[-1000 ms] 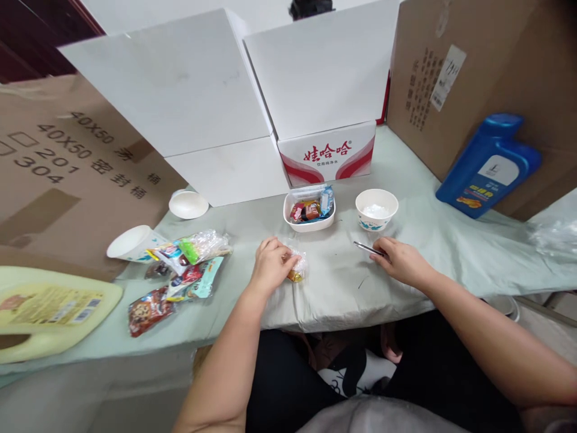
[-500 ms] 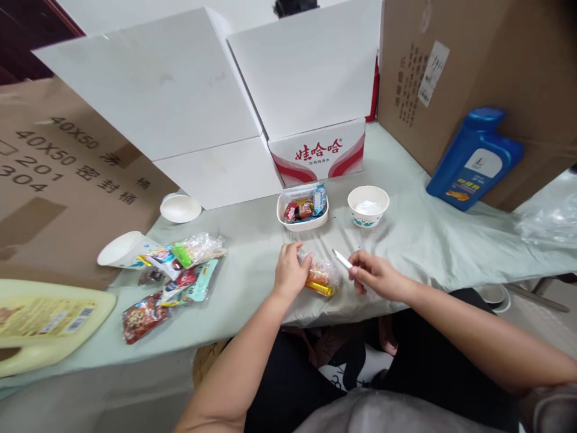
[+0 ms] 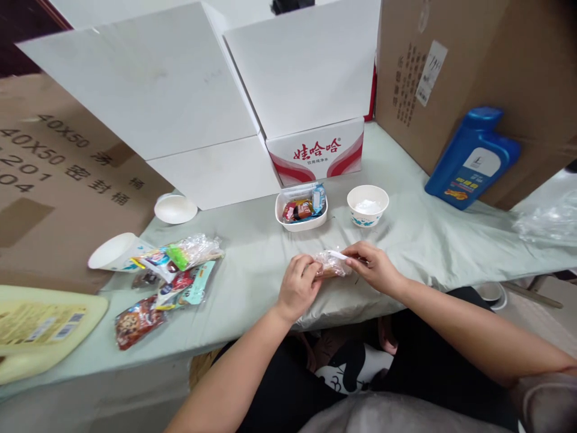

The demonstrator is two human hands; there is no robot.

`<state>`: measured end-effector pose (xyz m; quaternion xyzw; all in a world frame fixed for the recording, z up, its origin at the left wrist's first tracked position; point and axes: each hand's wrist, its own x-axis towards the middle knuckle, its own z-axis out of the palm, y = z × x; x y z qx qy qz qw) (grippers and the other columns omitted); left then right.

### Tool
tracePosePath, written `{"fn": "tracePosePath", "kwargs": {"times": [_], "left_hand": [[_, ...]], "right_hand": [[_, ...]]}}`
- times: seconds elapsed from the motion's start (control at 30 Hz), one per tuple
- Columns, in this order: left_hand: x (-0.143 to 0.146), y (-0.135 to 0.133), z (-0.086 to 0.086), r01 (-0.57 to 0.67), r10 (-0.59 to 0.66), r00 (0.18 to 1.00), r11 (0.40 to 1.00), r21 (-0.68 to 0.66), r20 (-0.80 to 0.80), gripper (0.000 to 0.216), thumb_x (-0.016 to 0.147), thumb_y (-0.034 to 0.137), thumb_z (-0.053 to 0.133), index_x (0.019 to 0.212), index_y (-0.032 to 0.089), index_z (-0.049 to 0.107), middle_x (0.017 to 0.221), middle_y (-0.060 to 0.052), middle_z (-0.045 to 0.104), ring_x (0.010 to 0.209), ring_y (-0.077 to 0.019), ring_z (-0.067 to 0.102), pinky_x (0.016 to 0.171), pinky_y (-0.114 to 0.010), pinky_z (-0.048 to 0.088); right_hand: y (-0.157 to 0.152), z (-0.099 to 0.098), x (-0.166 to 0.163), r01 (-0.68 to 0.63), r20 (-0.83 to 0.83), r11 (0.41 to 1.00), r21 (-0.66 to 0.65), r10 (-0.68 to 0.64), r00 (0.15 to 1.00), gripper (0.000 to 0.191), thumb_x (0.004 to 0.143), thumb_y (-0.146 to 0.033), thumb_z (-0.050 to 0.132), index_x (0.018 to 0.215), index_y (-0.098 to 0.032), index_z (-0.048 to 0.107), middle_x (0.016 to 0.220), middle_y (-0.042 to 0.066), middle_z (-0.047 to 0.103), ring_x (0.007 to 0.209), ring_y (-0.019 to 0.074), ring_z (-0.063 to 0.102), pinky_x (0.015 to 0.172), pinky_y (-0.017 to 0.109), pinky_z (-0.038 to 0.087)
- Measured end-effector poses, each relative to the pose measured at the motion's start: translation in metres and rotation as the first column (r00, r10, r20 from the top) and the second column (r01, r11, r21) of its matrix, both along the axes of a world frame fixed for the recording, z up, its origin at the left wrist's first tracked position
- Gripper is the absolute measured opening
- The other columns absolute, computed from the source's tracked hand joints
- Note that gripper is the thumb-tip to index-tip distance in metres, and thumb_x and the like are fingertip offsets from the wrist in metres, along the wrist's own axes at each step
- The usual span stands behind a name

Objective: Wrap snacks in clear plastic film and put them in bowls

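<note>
My left hand [image 3: 296, 284] is closed on the left end of a snack packet [image 3: 332, 268] in clear, crinkled wrapping, low over the cloth. Between the fingers of my right hand [image 3: 373, 266] is a slim white pen-shaped tool [image 3: 337, 255]. Its tip points left and lies over the top of the packet; whether it touches the wrapping I cannot tell. Just beyond my hands stands a white tub [image 3: 301, 226] with several wrapped snacks [image 3: 300, 210] in it. Right of the tub is a paper bowl [image 3: 367, 218] with something white inside.
Several wrapped snacks [image 3: 180, 270] lie in a pile at the left, by a tipped paper cup [image 3: 115, 252] and a white bowl [image 3: 175, 209]. A yellow jug [image 3: 49, 331] stands near left. White boxes [image 3: 315, 72] line the back. A blue bottle [image 3: 473, 159] leans against a brown carton [image 3: 451, 60].
My right hand has moved left, bringing the white tool over the packet. My left hand has shifted right and closed on the packet, which has turned, its yellow side now out of sight.
</note>
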<state>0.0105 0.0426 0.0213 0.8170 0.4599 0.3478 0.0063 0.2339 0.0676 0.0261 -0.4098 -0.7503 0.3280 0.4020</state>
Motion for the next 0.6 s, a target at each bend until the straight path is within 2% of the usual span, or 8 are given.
{"fn": "tracePosePath", "kwargs": {"times": [0.07,0.13,0.2,0.27,0.37,0.47,0.53,0.6], "left_hand": [[0.002,0.000,0.000,0.024,-0.025,1.000,1.000,-0.010,-0.015,0.021,0.077,0.025,0.071,0.095,0.020,0.063,0.096,-0.008,0.059,0.098,-0.0245,0.056,0.088,-0.041,0.052],[-0.001,0.001,0.003,0.033,-0.033,0.999,0.999,-0.035,0.010,0.028,0.075,0.034,0.074,0.096,0.020,0.062,0.097,-0.008,0.058,0.097,-0.0239,0.057,0.087,-0.040,0.053],[-0.005,0.003,0.006,0.025,-0.022,0.998,0.998,-0.055,0.054,0.034,0.078,0.039,0.071,0.102,0.019,0.060,0.107,-0.010,0.058,0.103,-0.0247,0.057,0.089,-0.040,0.052],[-0.010,0.007,0.006,0.017,-0.008,0.996,0.995,-0.098,0.092,0.043,0.080,0.040,0.068,0.116,0.020,0.055,0.121,-0.012,0.056,0.110,-0.0254,0.055,0.091,-0.041,0.051],[-0.014,0.015,0.001,0.022,0.013,0.987,0.976,-0.217,0.160,0.048,0.084,0.036,0.064,0.128,0.022,0.050,0.118,-0.010,0.060,0.103,-0.0223,0.058,0.085,-0.038,0.052],[-0.015,0.021,-0.003,0.039,0.053,0.956,0.951,-0.307,0.287,0.027,0.085,0.032,0.061,0.109,0.021,0.064,0.099,-0.006,0.063,0.085,-0.0171,0.060,0.074,-0.031,0.052],[-0.015,0.023,-0.003,0.062,0.070,0.930,0.938,-0.342,0.361,0.018,0.083,0.033,0.062,0.093,0.019,0.068,0.093,-0.005,0.062,0.077,-0.0146,0.059,0.068,-0.027,0.050],[-0.015,0.022,-0.002,0.095,0.074,0.907,0.923,-0.373,0.414,0.018,0.082,0.035,0.063,0.084,0.018,0.067,0.094,-0.006,0.061,0.073,-0.0125,0.057,0.065,-0.025,0.049]], "right_hand": [[-0.002,0.002,0.003,0.004,0.179,0.987,0.159,-0.033,0.983,0.025,0.093,-0.037,0.050,0.104,-0.021,0.066,0.096,0.008,0.063,0.087,0.0203,0.063,0.078,0.034,0.051],[-0.002,0.006,0.009,-0.052,0.299,0.967,0.248,-0.026,0.954,0.028,0.095,-0.035,0.047,0.108,-0.021,0.067,0.098,0.009,0.063,0.085,0.0200,0.063,0.075,0.033,0.051],[0.004,0.011,0.020,-0.126,0.363,0.952,0.277,0.018,0.931,0.029,0.096,-0.035,0.045,0.109,-0.021,0.066,0.098,0.009,0.063,0.084,0.0193,0.063,0.074,0.032,0.051],[0.015,0.016,0.039,-0.148,0.411,0.960,0.237,0.039,0.911,0.028,0.095,-0.036,0.047,0.106,-0.021,0.067,0.098,0.009,0.064,0.084,0.0185,0.064,0.075,0.030,0.051],[0.036,0.017,0.072,0.025,0.565,0.995,0.092,-0.073,0.822,0.022,0.091,-0.032,0.051,0.098,-0.021,0.069,0.096,0.007,0.066,0.080,0.0197,0.064,0.072,0.032,0.050],[0.045,0.014,0.086,0.198,0.676,0.974,0.108,-0.218,0.704,0.020,0.088,-0.029,0.052,0.090,-0.018,0.069,0.090,0.010,0.067,0.085,0.0252,0.063,0.079,0.039,0.049],[0.040,0.011,0.077,0.193,0.581,0.955,0.225,-0.291,0.760,0.022,0.089,-0.033,0.053,0.094,-0.017,0.068,0.095,0.013,0.066,0.096,0.0289,0.060,0.088,0.045,0.046],[0.028,0.009,0.057,0.124,0.407,0.945,0.302,-0.246,0.880,0.034,0.088,-0.042,0.057,0.112,-0.018,0.062,0.112,0.015,0.062,0.107,0.0303,0.056,0.092,0.047,0.046]]}}
